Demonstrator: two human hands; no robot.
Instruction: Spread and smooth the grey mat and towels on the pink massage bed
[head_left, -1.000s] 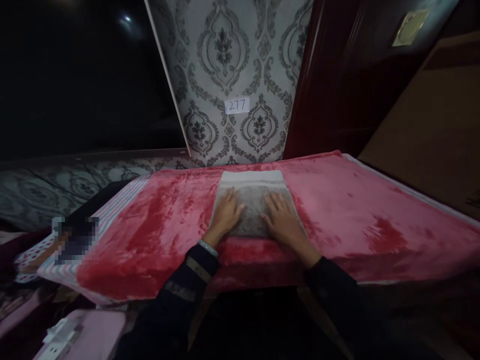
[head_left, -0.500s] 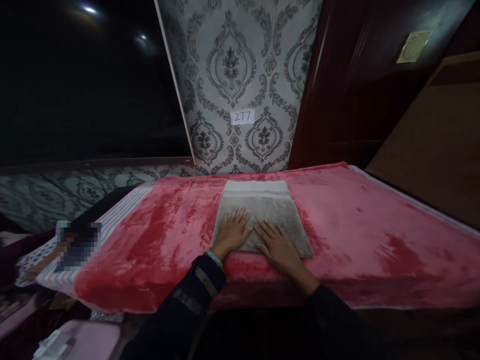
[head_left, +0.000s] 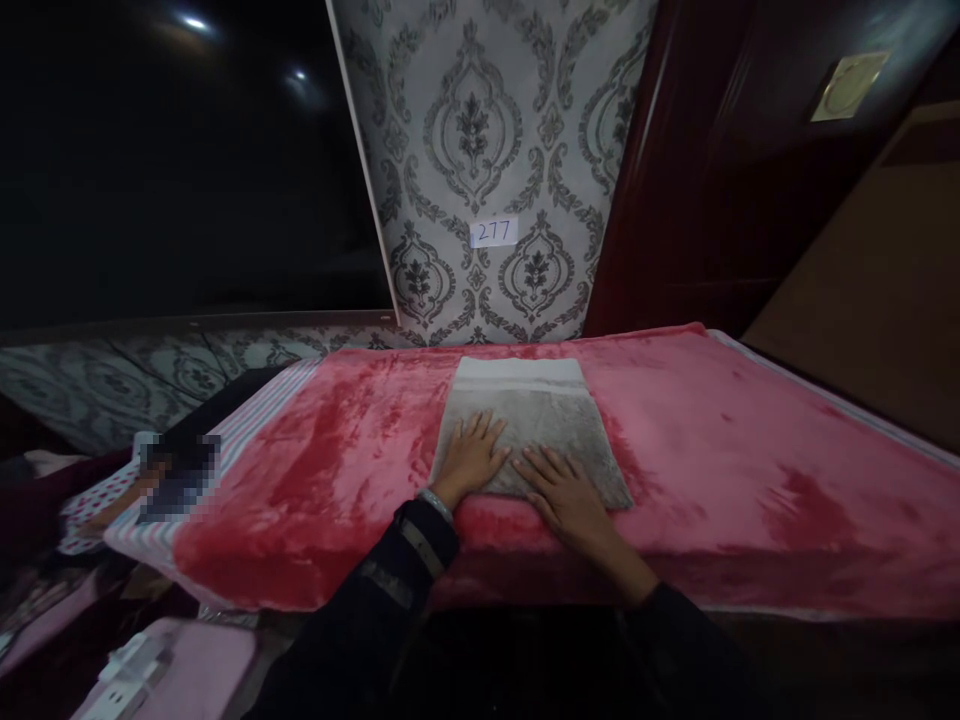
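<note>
A grey plush cloth (head_left: 551,410) with a white band along its far edge lies flat on a pink-red fuzzy blanket (head_left: 697,430). My left hand (head_left: 474,455) rests palm down on the cloth's left part, fingers spread, with a bracelet at the wrist. On the near right part of the cloth lies my right hand (head_left: 566,497), also flat with its fingers apart. The two hands are close together but do not touch. Neither one grips anything.
A dark screen (head_left: 180,180) fills the left wall. A paper label (head_left: 494,231) marked 277 sticks to the patterned wallpaper. A person's arm (head_left: 120,505) shows at the left edge of the blanket. A white power strip (head_left: 124,680) lies on a pink surface (head_left: 210,660) at lower left.
The whole view has shifted slightly to the right. My right hand has slid a little toward me on the cloth; my left hand stays nearly in place.
</note>
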